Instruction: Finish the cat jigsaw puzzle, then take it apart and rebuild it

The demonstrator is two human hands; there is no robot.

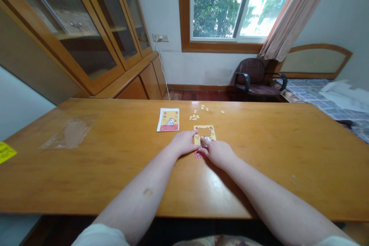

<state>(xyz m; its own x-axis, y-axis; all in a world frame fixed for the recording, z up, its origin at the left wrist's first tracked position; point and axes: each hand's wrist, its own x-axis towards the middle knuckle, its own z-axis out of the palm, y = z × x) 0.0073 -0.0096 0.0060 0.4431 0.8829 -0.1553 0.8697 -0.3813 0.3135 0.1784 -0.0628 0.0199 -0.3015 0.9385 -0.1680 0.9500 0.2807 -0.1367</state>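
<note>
A partly assembled jigsaw puzzle (213, 133) with a yellow and pink picture lies flat on the table, a gap in its upper middle. My left hand (183, 143) rests along its left edge, thumb and index finger spread apart. From the right, my right hand (219, 152) reaches over the lower part, its index finger and thumb stretched out onto the pieces. No loose piece shows between those fingers. The other right fingers are mostly hidden under the hand. Beyond the puzzle lies a small heap of loose puzzle pieces (193, 117), with several more scattered nearby.
A picture card (169, 120) with a white animal on yellow lies left of the puzzle. Farther left is a clear plastic bag (72, 132). The wooden table (121, 169) has its far edge before a window wall. A glass-fronted cabinet (121, 61) and a chair (253, 77) stand beyond.
</note>
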